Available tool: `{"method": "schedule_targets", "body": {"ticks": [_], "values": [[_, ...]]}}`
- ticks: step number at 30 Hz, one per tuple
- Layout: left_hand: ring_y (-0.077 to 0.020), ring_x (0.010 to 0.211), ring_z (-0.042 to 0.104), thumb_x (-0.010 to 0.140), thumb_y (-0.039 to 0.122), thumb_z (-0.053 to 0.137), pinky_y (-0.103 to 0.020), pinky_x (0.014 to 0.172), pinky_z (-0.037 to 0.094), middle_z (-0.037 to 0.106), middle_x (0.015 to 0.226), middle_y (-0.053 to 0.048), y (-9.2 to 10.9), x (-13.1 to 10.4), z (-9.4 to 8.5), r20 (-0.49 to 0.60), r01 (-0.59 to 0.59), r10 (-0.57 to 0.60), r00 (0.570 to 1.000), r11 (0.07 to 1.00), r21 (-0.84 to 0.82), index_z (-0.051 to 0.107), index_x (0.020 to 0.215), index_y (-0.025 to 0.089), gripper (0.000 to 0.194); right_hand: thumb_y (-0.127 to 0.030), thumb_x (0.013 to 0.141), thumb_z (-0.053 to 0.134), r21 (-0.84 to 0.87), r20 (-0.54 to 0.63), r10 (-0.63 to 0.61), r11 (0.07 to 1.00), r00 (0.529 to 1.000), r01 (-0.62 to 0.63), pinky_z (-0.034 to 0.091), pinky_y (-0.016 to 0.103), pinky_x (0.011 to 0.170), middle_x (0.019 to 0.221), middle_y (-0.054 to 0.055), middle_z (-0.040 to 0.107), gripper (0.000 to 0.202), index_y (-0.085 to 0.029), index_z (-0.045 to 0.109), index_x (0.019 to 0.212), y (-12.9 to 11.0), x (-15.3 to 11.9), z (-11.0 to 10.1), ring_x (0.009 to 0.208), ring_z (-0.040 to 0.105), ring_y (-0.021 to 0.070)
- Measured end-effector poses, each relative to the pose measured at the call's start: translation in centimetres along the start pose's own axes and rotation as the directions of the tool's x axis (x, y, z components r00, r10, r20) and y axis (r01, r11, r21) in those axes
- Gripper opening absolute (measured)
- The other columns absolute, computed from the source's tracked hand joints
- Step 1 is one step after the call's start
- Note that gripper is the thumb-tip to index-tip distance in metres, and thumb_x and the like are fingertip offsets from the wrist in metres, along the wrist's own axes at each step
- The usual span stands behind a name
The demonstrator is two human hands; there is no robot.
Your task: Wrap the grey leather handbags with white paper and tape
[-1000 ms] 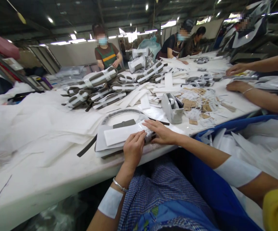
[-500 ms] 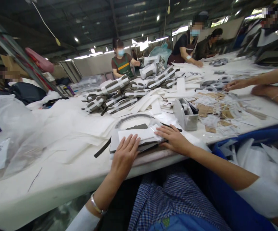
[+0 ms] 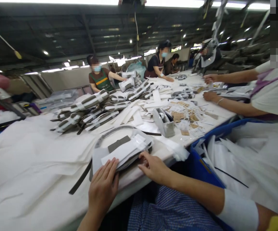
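While we sit at the near edge of the white table (image 3: 45, 205), both our hands rest on a flat bundle of grey straps wrapped in white paper (image 3: 123, 152), which lies on the table just ahead of us, near the middle of the view. Our left hand (image 3: 102, 189) lies flat and unclenched, fingers stretched out, with the fingertips pressing on the near left corner of the bundle. Our right hand (image 3: 154, 166) sits at the bundle's near right edge, fingers loosely curled and touching the paper; we cannot tell whether it pinches anything. A loose grey strap (image 3: 80, 181) trails from under the bundle toward the near left. Just beyond the bundle, to the right, stands a grey tape dispenser (image 3: 164, 123), and past it a scatter of brown paper tags (image 3: 185, 117). Farther off, left of centre, lies a heap of finished wrapped bundles (image 3: 93, 109). On the left, sheets of white tissue paper (image 3: 33, 150) spread over the table. At the near right stands a blue bin (image 3: 201, 160) filled with white paper. At the far right, a co-worker's hands (image 3: 209, 86) rest on the table, and other people stand at the far end.
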State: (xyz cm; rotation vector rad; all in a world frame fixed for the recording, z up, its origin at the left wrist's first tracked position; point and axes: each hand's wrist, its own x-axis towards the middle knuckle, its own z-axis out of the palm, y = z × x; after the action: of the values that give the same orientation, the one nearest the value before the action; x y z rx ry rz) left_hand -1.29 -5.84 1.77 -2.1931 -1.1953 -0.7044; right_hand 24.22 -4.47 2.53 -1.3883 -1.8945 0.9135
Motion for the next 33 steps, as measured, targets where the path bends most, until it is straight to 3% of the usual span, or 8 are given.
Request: {"method": "schedule_targets", "body": {"ticks": [3, 6, 9, 12, 19, 26, 30, 33], "values": [[-0.0265, 0.119, 0.062, 0.093, 0.028, 0.055, -0.042, 0.101, 0.045, 0.062, 0.136, -0.009, 0.1, 0.2, 0.1, -0.043, 0.001, -0.001, 0.999, 1.000, -0.017, 0.043, 0.146, 0.019, 0.055, -0.028, 0.072, 0.073, 0.448, 0.049, 0.170, 0.877, 0.984, -0.174, 0.052, 0.037, 0.082, 0.091, 0.003, 0.069, 0.037, -0.025, 0.054, 0.103, -0.6, 0.4, 0.3, 0.089, 0.067, 0.0227], [-0.0271, 0.116, 0.063, 0.092, 0.034, 0.058, -0.042, 0.100, 0.045, 0.062, 0.136, -0.009, 0.1, 0.2, 0.3, -0.060, 0.017, -0.017, 0.998, 1.000, -0.004, 0.042, 0.147, 0.020, 0.059, -0.022, 0.066, 0.074, 0.843, 0.158, 0.342, 0.442, 0.926, -0.307, 0.050, 0.035, 0.094, 0.094, 0.002, 0.068, 0.039, -0.024, 0.051, 0.097, -1.0, 0.7, 1.2, 0.097, 0.068, 0.0197], [-0.0275, 0.115, 0.064, 0.092, 0.036, 0.059, -0.041, 0.099, 0.045, 0.061, 0.137, -0.009, -0.1, 0.0, 0.3, -0.062, 0.057, -0.056, 0.997, 0.998, 0.008, 0.039, 0.149, 0.021, 0.062, -0.012, 0.063, 0.068, 0.961, 0.198, 0.449, 0.089, 0.872, -0.263, 0.049, 0.032, 0.098, 0.098, 0.002, 0.069, 0.039, -0.024, 0.050, 0.095, -1.5, 1.6, 2.7, 0.102, 0.069, 0.0174], [-0.0266, 0.113, 0.064, 0.092, 0.038, 0.060, -0.039, 0.099, 0.044, 0.062, 0.136, -0.009, -0.6, -0.4, 0.2, -0.086, 0.102, -0.100, 0.991, 0.995, 0.018, 0.037, 0.150, 0.022, 0.064, -0.007, 0.059, 0.065, 0.977, 0.188, 0.428, 0.008, 0.884, -0.212, 0.050, 0.027, 0.091, 0.104, 0.001, 0.069, 0.045, -0.024, 0.055, 0.100, -2.3, 2.8, 3.8, 0.101, 0.068, 0.0149], [-0.0314, 0.103, 0.066, 0.094, 0.035, 0.058, -0.044, 0.087, 0.048, 0.059, 0.139, -0.010, -1.3, -1.6, 0.8, -0.107, 0.262, -0.249, 0.963, 0.957, 0.128, 0.030, 0.153, 0.023, 0.066, -0.010, 0.054, 0.072, 0.941, 0.254, 0.216, 0.170, 0.943, -0.293, 0.047, 0.021, 0.075, 0.088, -0.002, 0.068, 0.043, -0.019, 0.070, 0.096, -4.5, 4.5, 2.3, 0.086, 0.064, 0.0115], [-0.0278, 0.108, 0.067, 0.095, 0.029, 0.057, -0.040, 0.089, 0.050, 0.060, 0.138, -0.009, -2.1, -1.7, 1.0, -0.160, 0.255, -0.245, 0.956, 0.966, 0.047, 0.031, 0.152, 0.025, 0.062, -0.030, 0.079, 0.066, 0.340, 0.057, -0.118, 0.936, 0.991, 0.091, 0.051, 0.035, 0.087, 0.109, 0.008, 0.073, 0.031, -0.019, 0.075, 0.107, -0.3, 5.6, -4.3, 0.095, 0.066, 0.0202], [-0.0272, 0.106, 0.067, 0.092, 0.029, 0.063, -0.039, 0.093, 0.051, 0.063, 0.135, -0.008, -2.7, -1.4, 1.0, -0.194, 0.322, -0.317, 0.928, 0.947, -0.008, 0.036, 0.150, 0.024, 0.064, -0.029, 0.088, 0.060, -0.034, -0.099, -0.299, 0.954, 0.949, 0.297, 0.052, 0.038, 0.088, 0.105, 0.011, 0.074, 0.026, -0.018, 0.076, 0.105, 1.1, 5.2, -8.5, 0.090, 0.067, 0.0205], [-0.0298, 0.102, 0.068, 0.084, 0.031, 0.073, -0.042, 0.094, 0.051, 0.064, 0.134, -0.008, -3.4, -1.5, 1.9, -0.224, 0.379, -0.383, 0.896, 0.923, -0.062, 0.042, 0.147, 0.024, 0.070, -0.035, 0.089, 0.065, 0.253, -0.056, -0.246, 0.934, 0.968, 0.252, 0.055, 0.034, 0.085, 0.105, 0.009, 0.074, 0.027, -0.019, 0.074, 0.108, -1.7, 2.5, -10.6, 0.092, 0.068, 0.0190]]}}
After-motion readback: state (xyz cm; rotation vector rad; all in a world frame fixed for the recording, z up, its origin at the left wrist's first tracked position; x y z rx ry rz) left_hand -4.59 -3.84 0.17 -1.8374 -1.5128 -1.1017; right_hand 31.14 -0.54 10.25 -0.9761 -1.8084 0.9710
